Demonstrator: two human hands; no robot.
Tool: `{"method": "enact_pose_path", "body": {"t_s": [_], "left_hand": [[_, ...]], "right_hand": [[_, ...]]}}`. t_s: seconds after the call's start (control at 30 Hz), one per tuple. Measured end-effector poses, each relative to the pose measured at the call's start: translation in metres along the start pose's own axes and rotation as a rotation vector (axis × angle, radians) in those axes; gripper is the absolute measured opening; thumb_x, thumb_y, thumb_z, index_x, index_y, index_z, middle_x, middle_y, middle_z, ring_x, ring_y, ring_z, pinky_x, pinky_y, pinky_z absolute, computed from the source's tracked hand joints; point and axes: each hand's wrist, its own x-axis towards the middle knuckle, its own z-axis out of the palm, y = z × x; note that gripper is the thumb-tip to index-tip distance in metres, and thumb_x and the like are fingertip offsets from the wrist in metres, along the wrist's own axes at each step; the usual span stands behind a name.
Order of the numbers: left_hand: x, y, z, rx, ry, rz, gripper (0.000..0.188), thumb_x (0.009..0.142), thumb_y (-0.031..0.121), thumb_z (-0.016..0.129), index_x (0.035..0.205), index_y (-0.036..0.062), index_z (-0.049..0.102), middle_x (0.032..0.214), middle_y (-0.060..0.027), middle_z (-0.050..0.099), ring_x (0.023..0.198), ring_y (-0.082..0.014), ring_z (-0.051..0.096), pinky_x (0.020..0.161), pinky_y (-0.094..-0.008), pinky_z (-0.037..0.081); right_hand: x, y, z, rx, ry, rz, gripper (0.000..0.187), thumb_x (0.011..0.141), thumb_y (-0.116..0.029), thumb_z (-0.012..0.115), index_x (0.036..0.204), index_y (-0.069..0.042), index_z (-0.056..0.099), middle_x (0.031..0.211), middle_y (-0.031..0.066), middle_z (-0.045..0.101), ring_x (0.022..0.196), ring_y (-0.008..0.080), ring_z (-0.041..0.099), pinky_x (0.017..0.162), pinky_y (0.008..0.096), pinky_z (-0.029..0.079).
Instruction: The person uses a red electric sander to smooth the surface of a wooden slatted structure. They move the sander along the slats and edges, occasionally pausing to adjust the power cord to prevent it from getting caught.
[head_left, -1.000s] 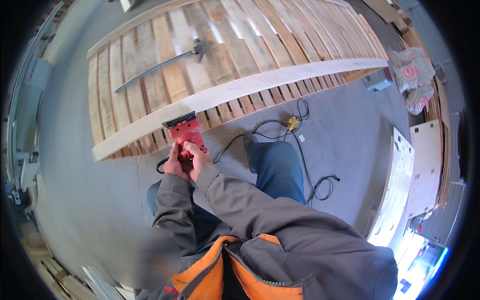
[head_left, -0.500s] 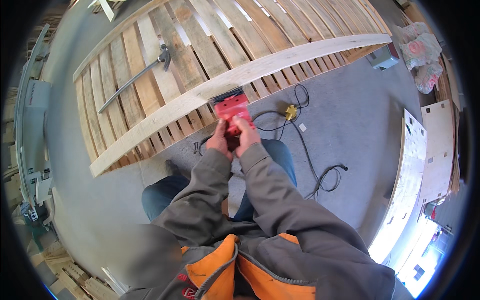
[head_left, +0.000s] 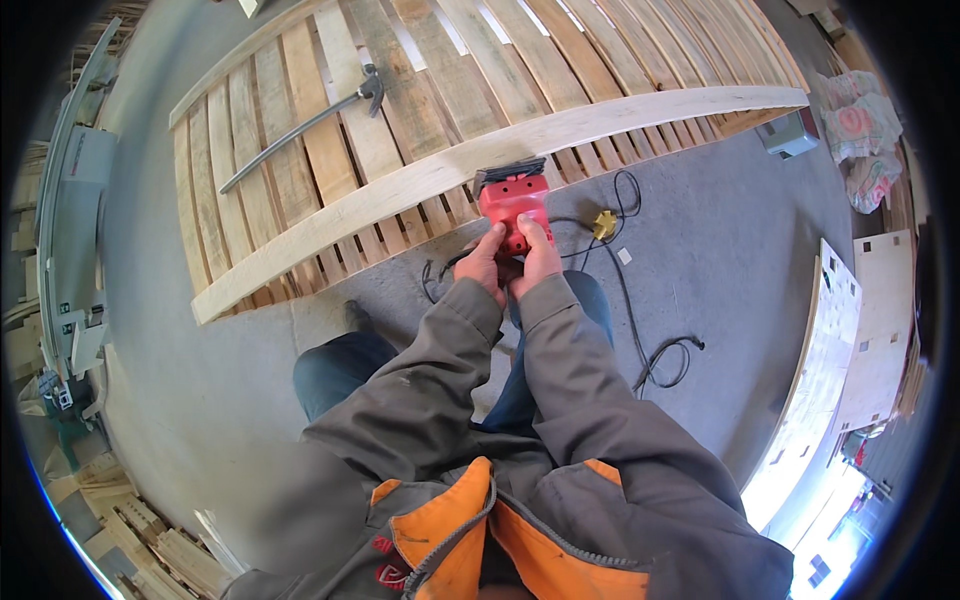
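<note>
My left hand (head_left: pixel 483 262) and my right hand (head_left: pixel 537 258) are closed side by side around a red power sander (head_left: pixel 516 205). Its dark pad lies against the near edge board (head_left: pixel 450 165) of a large slatted wooden frame. That pale board curves across the view and hides part of the slats (head_left: pixel 320 140). On the slats, left of the sander, rests a claw hammer (head_left: pixel 372 90) with a long metal handle. The underside of the sander and most of my fingertips are hidden.
Right of my hands, a black cable (head_left: pixel 630 310) loops over the grey floor, with a yellow connector (head_left: pixel 604 225) on it. Light panels (head_left: pixel 815 330) and plastic bags (head_left: pixel 860 130) stand at the right. A long machine (head_left: pixel 75 220) runs along the left.
Both hands and the sander have moved to the right along the edge board. The whole view has also shifted a little. The hammer stays where it was on the slats.
</note>
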Motion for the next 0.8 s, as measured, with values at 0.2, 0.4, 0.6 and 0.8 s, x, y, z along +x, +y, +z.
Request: {"method": "enact_pose_path", "body": {"t_s": [0.2,0.4,0.6,0.8], "left_hand": [[-0.017,0.034,-0.048,-0.083,0.021,0.073,0.032,0.092,0.022,0.084,0.115,0.0034,0.072,0.106,-0.0112,0.077,0.089,-0.0242,0.074,0.080,-0.0396,0.060],[-0.046,0.086,-0.110,-0.170,0.058,0.165,0.033,0.091,0.022,0.084,0.115,0.0028,0.072,0.108,-0.0131,0.077,0.092,-0.0272,0.075,0.082,-0.0443,0.062],[-0.077,0.148,-0.180,-0.244,0.195,0.220,0.026,0.091,0.020,0.084,0.107,0.0016,0.075,0.105,-0.0146,0.077,0.089,-0.0290,0.075,0.082,-0.0464,0.063],[-0.095,0.209,-0.267,-0.292,0.152,0.266,0.023,0.091,0.017,0.083,0.106,0.0001,0.076,0.105,-0.0141,0.077,0.090,-0.0283,0.075,0.084,-0.0456,0.062]], "right_hand": [[-0.020,0.050,0.020,-0.061,-0.061,0.041,0.031,0.093,-0.022,0.075,0.119,-0.007,0.066,0.105,0.0092,0.071,0.087,0.0277,0.072,0.072,0.0463,0.063],[-0.052,0.123,0.051,-0.115,-0.149,0.146,0.032,0.097,-0.027,0.073,0.123,-0.011,0.065,0.110,0.0079,0.071,0.097,0.0270,0.071,0.084,0.0478,0.061],[-0.076,0.225,0.075,-0.133,-0.211,0.152,0.039,0.097,-0.033,0.074,0.128,-0.013,0.062,0.116,0.0080,0.070,0.104,0.0279,0.069,0.094,0.0491,0.059],[-0.098,0.326,0.100,-0.110,-0.212,0.240,0.038,0.097,-0.031,0.075,0.128,-0.013,0.062,0.114,0.0096,0.071,0.101,0.0291,0.071,0.092,0.0496,0.061]]}}
